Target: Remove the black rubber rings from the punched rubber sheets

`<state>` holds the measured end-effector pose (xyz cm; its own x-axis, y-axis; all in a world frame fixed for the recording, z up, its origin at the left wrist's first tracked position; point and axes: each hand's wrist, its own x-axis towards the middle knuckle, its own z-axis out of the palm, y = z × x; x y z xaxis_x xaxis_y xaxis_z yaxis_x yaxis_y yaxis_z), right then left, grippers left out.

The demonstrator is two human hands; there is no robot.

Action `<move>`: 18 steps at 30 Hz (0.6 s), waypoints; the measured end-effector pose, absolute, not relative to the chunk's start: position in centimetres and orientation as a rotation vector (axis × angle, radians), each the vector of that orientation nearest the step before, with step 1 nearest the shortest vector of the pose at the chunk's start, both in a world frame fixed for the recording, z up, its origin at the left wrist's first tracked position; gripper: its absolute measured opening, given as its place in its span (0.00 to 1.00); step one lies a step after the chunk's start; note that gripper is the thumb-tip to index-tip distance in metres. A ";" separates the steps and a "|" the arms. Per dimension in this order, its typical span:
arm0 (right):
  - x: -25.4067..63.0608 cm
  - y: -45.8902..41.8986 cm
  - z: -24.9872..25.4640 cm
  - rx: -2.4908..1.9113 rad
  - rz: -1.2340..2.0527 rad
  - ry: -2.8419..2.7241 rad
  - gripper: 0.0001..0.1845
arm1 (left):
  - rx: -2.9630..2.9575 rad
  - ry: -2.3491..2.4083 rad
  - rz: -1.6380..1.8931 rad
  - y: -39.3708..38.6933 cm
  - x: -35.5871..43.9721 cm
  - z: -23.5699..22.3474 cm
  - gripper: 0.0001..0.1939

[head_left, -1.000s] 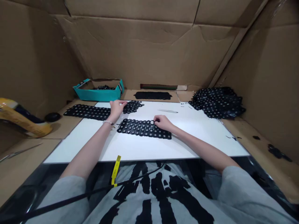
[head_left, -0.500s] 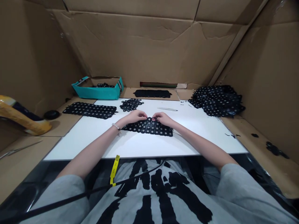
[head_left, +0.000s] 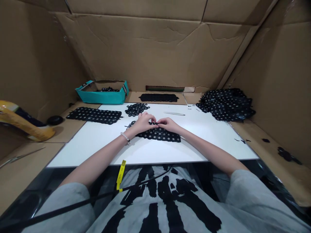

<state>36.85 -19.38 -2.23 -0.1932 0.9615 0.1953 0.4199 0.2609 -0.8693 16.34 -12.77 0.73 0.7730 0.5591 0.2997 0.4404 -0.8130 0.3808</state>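
A black sheet of linked rings point(head_left: 160, 135) lies on the white board point(head_left: 89, 147) in front of me. My left hand point(head_left: 143, 124) is closed in a pinch at the sheet's far edge, its thumb and fingertips on a small piece of the black rings. Right beside it, my right hand point(head_left: 168, 125) pinches the same edge, fingertips almost touching the left ones. The hands cover part of the sheet, and the exact join between the fingers is too small to make out. Beyond my left hand sits a heap of loose black rings point(head_left: 136, 109).
At the back left stands a teal box point(head_left: 102, 96) with black rings inside. Another ring sheet point(head_left: 96, 115) lies left, a flat black stack point(head_left: 159, 97) at the back, a big sheet pile point(head_left: 225, 104) right. A white pen-like tool point(head_left: 174, 113) and scissors point(head_left: 21, 157) lie around.
My left hand has come from the heap of loose rings to the sheet's far edge, meeting my right hand with a ring. Since then, the left fingers have curled lower over the edge.
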 end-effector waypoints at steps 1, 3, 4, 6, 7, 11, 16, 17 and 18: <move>36.9 -19.4 -2.2 -1.285 0.852 -1.765 0.10 | 2.668 0.778 0.580 -12.9 16.4 0.6 0.16; 36.8 -19.4 -2.2 -1.337 0.803 -1.785 0.11 | 2.626 0.795 0.555 -12.8 16.5 0.5 0.14; 36.8 -19.4 -2.2 -1.363 0.786 -1.793 0.11 | 2.591 0.802 0.535 -12.6 16.6 0.5 0.13; 36.8 -19.4 -2.1 -1.401 0.764 -1.806 0.11 | 2.477 0.821 0.492 -11.8 16.5 0.7 0.11; 36.8 -19.4 -2.1 -1.412 0.756 -1.810 0.10 | 2.407 0.847 0.491 -11.2 16.3 0.9 0.10; 36.8 -19.5 -2.0 -1.438 0.737 -1.803 0.10 | 2.232 1.124 0.826 -7.7 14.5 1.5 0.09; 36.7 -19.6 -2.0 -1.459 0.813 -1.723 0.14 | 2.281 1.441 1.160 -4.3 11.4 1.1 0.08; 36.6 -19.7 -2.0 -1.471 0.814 -1.708 0.15 | 2.310 1.480 1.147 -4.1 11.1 1.0 0.07; 36.5 -19.8 -1.9 -1.488 0.808 -1.697 0.14 | 2.345 1.508 1.141 -4.1 11.0 0.9 0.07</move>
<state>36.48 -19.76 -1.91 -0.0668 0.9909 0.1167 0.5339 0.1344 -0.8348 10.97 -4.06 0.91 0.2153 0.8250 0.5225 0.7274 -0.4925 0.4778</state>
